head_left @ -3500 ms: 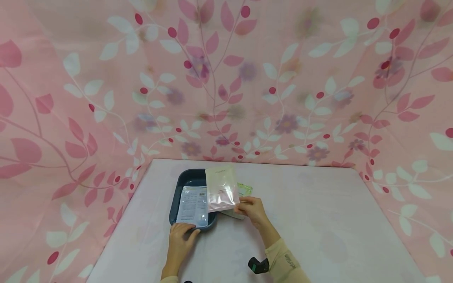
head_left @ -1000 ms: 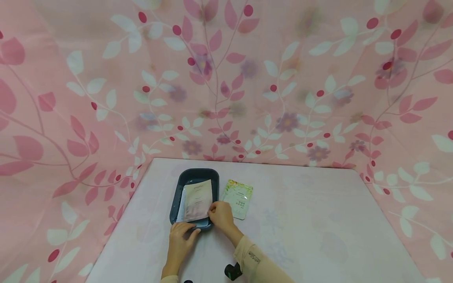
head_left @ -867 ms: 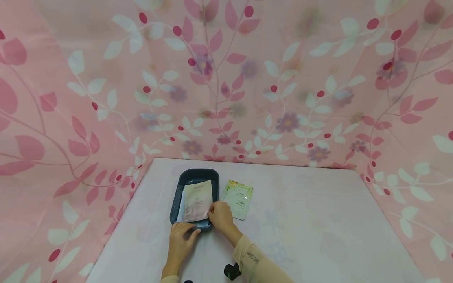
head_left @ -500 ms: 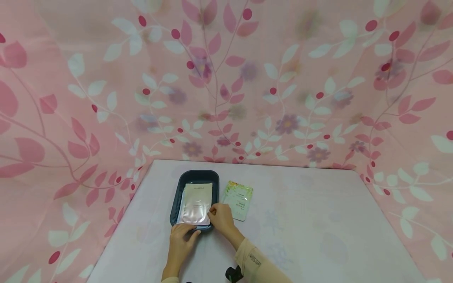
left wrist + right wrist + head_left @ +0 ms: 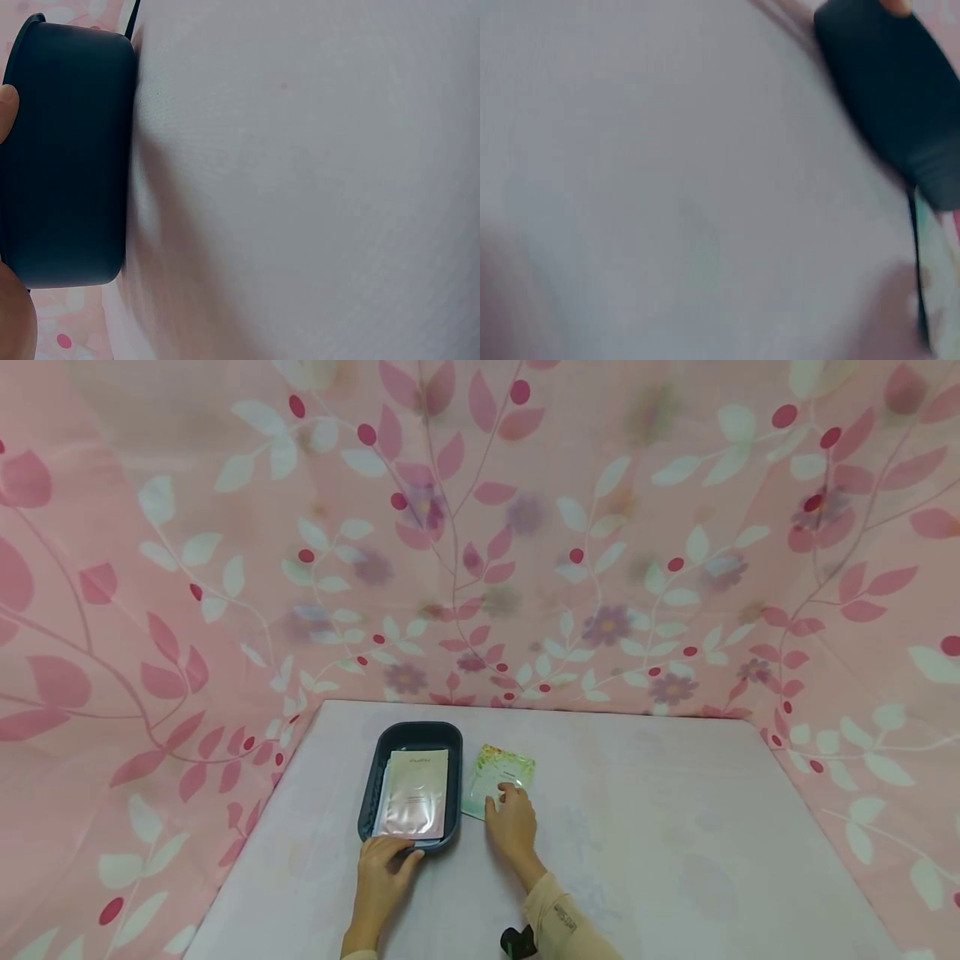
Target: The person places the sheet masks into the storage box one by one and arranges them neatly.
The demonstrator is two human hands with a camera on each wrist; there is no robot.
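Observation:
A dark blue rectangular tray (image 5: 457,814) stands left of the table's middle. Inside it, a shiny cream-to-pink sachet (image 5: 417,793) lies over a light blue sachet (image 5: 384,814), whose edges peek out. At the tray's near left corner my left hand (image 5: 382,868) grips the rim; the left wrist view shows its thumb and a fingertip at the edge of the tray (image 5: 67,157). To the right of the tray lies a green sachet with a leafy print (image 5: 502,767). My right hand (image 5: 513,827) is over its near part with fingers loosely bent, holding nothing, and hides its near right corner.
A white cloth covers the table (image 5: 637,827), and a pink leaf-patterned curtain (image 5: 615,527) rises along its back and sides. A black wrist device (image 5: 517,942) sits beside the right sleeve (image 5: 566,918). The right wrist view is blurred.
Earlier my right hand brought the cream-pink sachet into the tray and straightened it over the blue one. Now it has let go and moved right, over the green sachet. The left hand stays put.

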